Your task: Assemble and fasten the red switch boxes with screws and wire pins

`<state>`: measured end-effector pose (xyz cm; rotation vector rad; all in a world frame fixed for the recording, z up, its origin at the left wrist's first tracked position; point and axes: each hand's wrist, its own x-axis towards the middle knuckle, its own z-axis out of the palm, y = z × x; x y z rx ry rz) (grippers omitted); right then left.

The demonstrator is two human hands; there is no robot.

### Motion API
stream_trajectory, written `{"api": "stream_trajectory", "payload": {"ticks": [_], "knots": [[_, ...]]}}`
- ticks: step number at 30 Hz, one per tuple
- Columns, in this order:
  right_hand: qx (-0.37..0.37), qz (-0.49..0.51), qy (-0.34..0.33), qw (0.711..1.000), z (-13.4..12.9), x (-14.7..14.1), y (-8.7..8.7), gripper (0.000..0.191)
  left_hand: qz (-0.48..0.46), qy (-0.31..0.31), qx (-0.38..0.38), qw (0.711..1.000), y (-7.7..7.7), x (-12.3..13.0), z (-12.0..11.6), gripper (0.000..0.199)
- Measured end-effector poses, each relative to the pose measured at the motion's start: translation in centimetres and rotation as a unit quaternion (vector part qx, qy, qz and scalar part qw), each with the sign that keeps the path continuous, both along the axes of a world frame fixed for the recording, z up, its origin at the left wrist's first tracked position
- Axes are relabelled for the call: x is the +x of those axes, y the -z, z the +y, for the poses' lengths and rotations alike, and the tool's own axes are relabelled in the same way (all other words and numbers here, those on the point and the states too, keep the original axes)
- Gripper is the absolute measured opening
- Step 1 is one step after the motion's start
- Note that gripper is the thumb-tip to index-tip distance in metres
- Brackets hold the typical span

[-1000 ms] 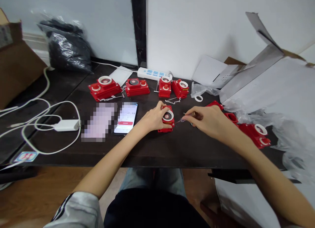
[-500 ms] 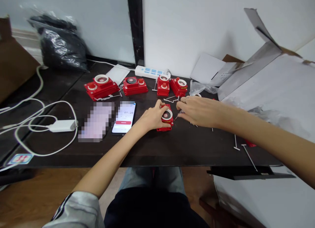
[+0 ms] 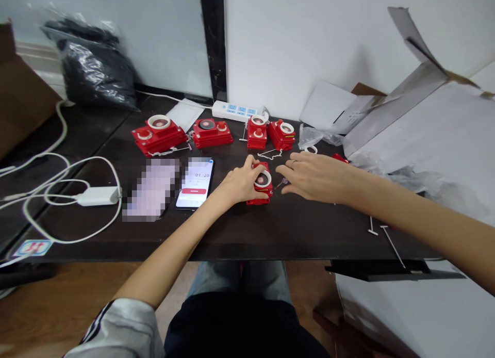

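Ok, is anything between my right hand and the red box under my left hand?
Nothing really blocks it. A small pin lies on the table between your right hand and the red box, but it is low and off to the side of your fingertips.

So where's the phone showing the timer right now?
In the head view, the phone lies on the dark table, just left of the person's left hand and the red button box it holds, with a pixelated patch on its other side.
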<state>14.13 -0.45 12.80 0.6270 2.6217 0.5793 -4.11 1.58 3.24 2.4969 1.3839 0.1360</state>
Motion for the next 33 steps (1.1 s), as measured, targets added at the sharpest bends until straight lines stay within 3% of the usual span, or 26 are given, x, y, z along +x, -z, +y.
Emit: {"api": "stream_trajectory", "payload": {"ticks": [24,28,33], "knots": [[0.037,-0.008,-0.056,0.998,-0.6,-1.0,-0.3,0.021,0.013,-0.002,0.008,1.000,-0.1,0.1,0.0,0.068],[0.035,0.001,-0.056,0.998,-0.6,-0.8,0.0,0.014,0.010,-0.004,0.002,1.000,-0.1,0.1,0.0,0.068],[0.060,-0.033,-0.051,0.996,-0.9,-0.9,0.0,0.022,0.012,-0.003,-0.006,1.000,-0.3,0.1,-0.1,0.068]]}}
